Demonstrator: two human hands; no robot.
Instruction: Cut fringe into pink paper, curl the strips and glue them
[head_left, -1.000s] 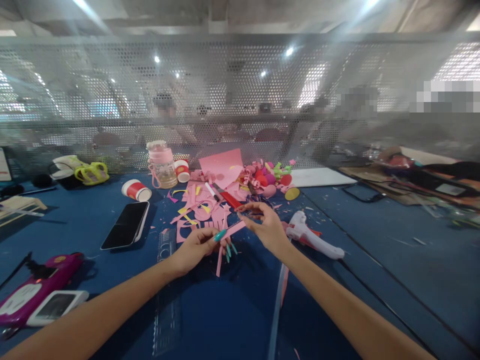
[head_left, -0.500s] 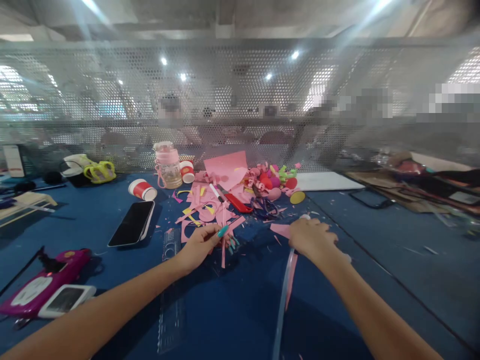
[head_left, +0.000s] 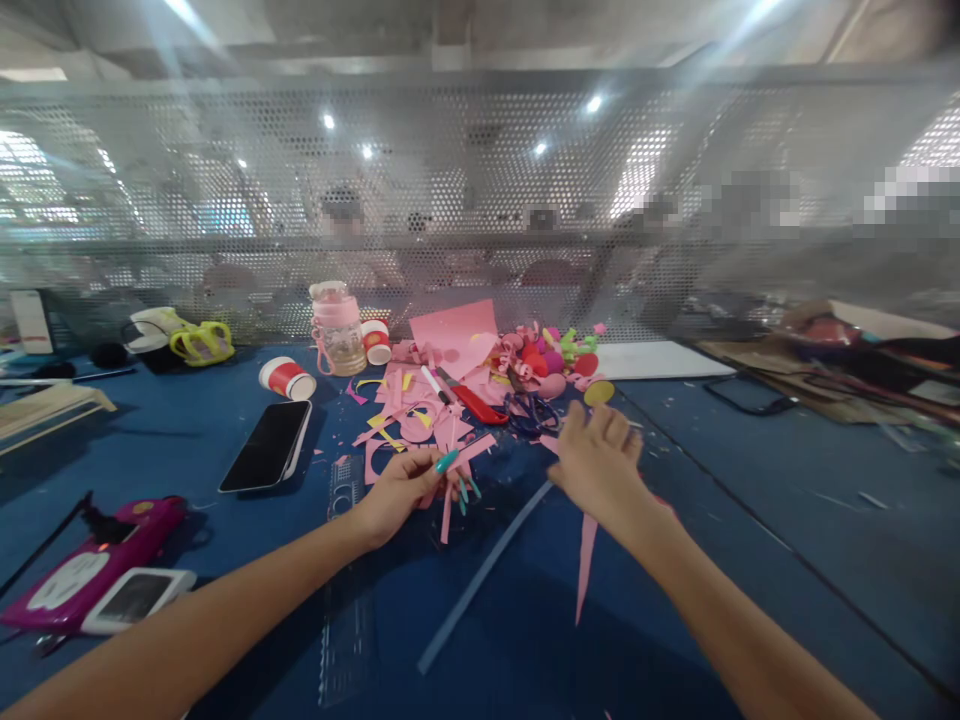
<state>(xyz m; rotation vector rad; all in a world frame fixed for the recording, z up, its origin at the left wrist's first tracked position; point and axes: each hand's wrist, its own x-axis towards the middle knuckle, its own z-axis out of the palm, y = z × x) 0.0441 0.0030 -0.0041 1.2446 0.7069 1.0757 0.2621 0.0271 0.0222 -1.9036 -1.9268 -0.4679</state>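
Observation:
My left hand (head_left: 409, 490), with long teal nails, pinches a narrow pink paper strip (head_left: 447, 515) over the blue tabletop. My right hand (head_left: 600, 475) is to the right, its fingers bent and slightly blurred. From under its thumb a long translucent strip (head_left: 484, 575) runs diagonally down to the left; the grip itself is hidden. A tapering pink paper piece (head_left: 586, 570) shows below my right palm, and how it meets the hand is covered. Beyond both hands are heaped pink paper scraps (head_left: 412, 425), a red-handled cutter (head_left: 480, 405) and blue-handled scissors (head_left: 531, 415).
A clear ruler (head_left: 347, 600) lies beside my left forearm. Leftward are a phone (head_left: 266, 447), a magenta device (head_left: 97, 565) and a tipped paper cup (head_left: 287, 379). A pink-topped bottle (head_left: 339, 330) stands behind. A perforated metal screen (head_left: 465, 210) closes off the back.
My right hand has moved slightly left and away from me. The translucent strip has swung its near end leftward, apart from the tapering pink piece. My left hand has stayed nearly still.

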